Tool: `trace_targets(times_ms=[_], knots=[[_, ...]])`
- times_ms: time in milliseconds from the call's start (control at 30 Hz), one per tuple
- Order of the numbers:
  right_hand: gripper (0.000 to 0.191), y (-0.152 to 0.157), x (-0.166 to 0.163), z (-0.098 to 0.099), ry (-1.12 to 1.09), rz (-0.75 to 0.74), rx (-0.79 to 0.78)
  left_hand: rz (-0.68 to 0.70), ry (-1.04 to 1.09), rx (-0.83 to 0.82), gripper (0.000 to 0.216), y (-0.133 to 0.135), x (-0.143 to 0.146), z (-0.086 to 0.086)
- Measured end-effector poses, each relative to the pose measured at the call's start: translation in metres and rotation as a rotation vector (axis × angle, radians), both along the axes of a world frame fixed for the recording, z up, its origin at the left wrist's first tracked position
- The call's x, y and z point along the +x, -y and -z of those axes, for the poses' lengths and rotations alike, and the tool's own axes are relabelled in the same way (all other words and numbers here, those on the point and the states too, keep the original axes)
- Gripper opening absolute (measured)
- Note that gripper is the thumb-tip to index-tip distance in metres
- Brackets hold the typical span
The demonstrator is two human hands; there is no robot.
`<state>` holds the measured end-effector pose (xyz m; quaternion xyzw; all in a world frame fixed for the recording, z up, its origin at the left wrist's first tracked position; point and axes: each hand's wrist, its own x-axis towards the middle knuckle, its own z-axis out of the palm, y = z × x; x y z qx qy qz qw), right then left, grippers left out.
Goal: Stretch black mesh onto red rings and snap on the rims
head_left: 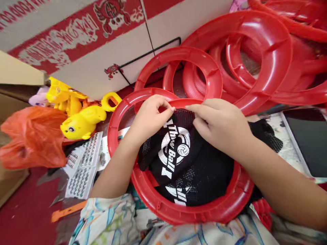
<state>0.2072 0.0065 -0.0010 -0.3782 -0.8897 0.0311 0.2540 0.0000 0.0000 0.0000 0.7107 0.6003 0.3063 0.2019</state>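
A: Where's the black mesh cloth (pixel 206 166)?

B: Across the opening of the red ring (pixel 184 215) at the person's lap, white lettering showing.

A: And the hands?

B: Both at the ring's far rim. The left hand (pixel 153 114) pinches the cloth's edge between thumb and finger; the right hand (pixel 221 124) pinches it just beside, fingers curled narrow.

A: Any containers?

B: Left of the ring, a clear tray (pixel 94 166) holds rows of small metallic pieces. Farther left sits an orange plastic bag (pixel 33 139); its crumpled film hides the contents, so I can't say what's inside.

A: Beyond the ring?

B: More red rings (pixel 277 64), piled toward its right.
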Motion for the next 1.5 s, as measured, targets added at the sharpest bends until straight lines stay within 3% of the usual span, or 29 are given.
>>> trace_targets(times_ms=[267,633,1033,1367,1500], knots=[[0.030,0.001,0.006,0.003,-0.113,0.064,-0.077,0.084,-0.015,0.076,0.008,0.006,0.000,0.000],[0.031,0.000,0.005,0.005,-0.118,0.084,-0.062,0.270,-0.279,0.395,0.019,0.014,0.002,0.000],[0.036,-0.004,0.001,0.010,-0.073,0.079,0.049,0.329,-0.347,0.381,0.029,0.013,0.002,0.004],[0.043,-0.003,-0.003,0.002,0.213,0.175,-0.141,0.312,-0.427,0.292,0.029,0.014,0.004,0.002],[0.042,-0.002,-0.006,-0.001,0.253,0.200,-0.146,0.305,-0.475,0.278,0.031,0.014,0.005,0.002]])
